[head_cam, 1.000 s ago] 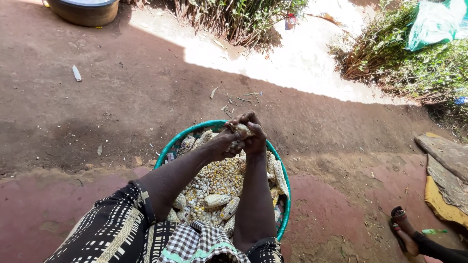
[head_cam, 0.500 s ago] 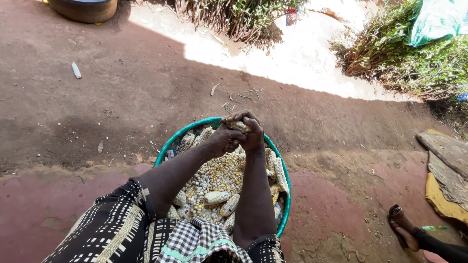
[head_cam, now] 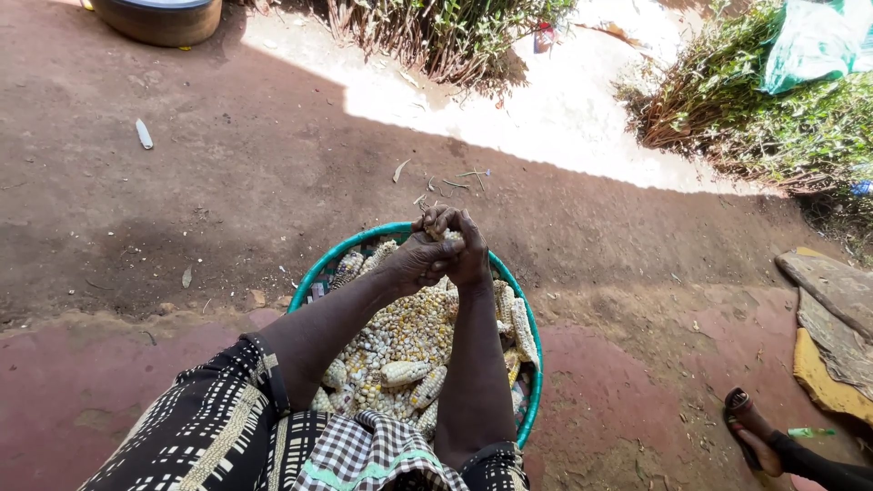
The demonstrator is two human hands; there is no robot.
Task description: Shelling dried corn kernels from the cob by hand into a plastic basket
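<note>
Both hands clasped together over the far rim of a green woven basket; left hand curled from the left side, right hand wrapped from the right, knuckles uppermost

Between the two palms a maize cob, only a pale sliver of it visible under the fingers; fingers of both hands pressed tight around it, thumbs folded in, no gap between the hands

Cob held just above the basket's contents, near the far edge, not resting on the heap

Inside the basket: loose maize kernels, pale yellow and white, piled in the middle; whole cobs lying among and around them, some along the right wall, some tucked at the near-left side, a few at the far left under the left wrist

Forearms stretched out over the basket from the bottom of the view; black-and-white patterned cloth over the left knee, a checked cloth bunched at the near rim

Basket set on reddish-brown earth, in shade; sunlit patch further out

Dry grass clumps beyond the sunlit ground, a dark round tub at the top left corner, a green sheet over bushes at the top right

At the bottom right, another person's sandalled foot, well apart from the basket; a flat stone and a yellow object just beyond it
</note>
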